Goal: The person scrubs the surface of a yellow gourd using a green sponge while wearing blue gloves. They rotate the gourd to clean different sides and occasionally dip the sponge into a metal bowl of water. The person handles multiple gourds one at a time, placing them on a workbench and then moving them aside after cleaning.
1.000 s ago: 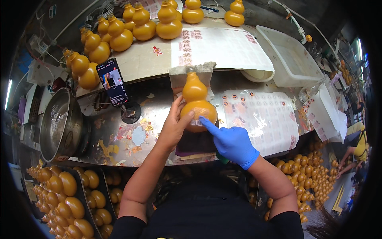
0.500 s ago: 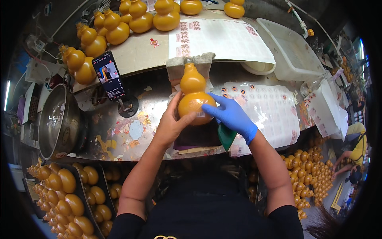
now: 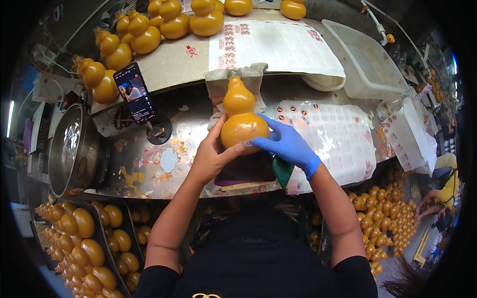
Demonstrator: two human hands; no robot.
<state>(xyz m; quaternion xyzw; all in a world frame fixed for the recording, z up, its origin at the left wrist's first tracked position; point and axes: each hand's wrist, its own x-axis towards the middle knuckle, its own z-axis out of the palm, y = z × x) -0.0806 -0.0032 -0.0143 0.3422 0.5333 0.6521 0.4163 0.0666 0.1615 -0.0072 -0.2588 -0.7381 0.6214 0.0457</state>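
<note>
Down by the person's knees, crates of gourds (image 3: 82,248) sit on the left and a heap of small gourds (image 3: 392,213) on the right, seemingly waiting their turn. Above them at the bench edge, the bare left hand (image 3: 211,156) wraps around the orange gourd (image 3: 242,116) from the side while the gloved right hand (image 3: 285,144) presses a small sticker (image 3: 247,143) onto its belly, so this one looks nearly labelled. Beyond lie sticker sheets (image 3: 333,134), a phone (image 3: 134,92), a steel pot (image 3: 72,149), a white tub (image 3: 367,64) and a row of gourds on the shelf (image 3: 149,35); nothing blocks the hands.
</note>
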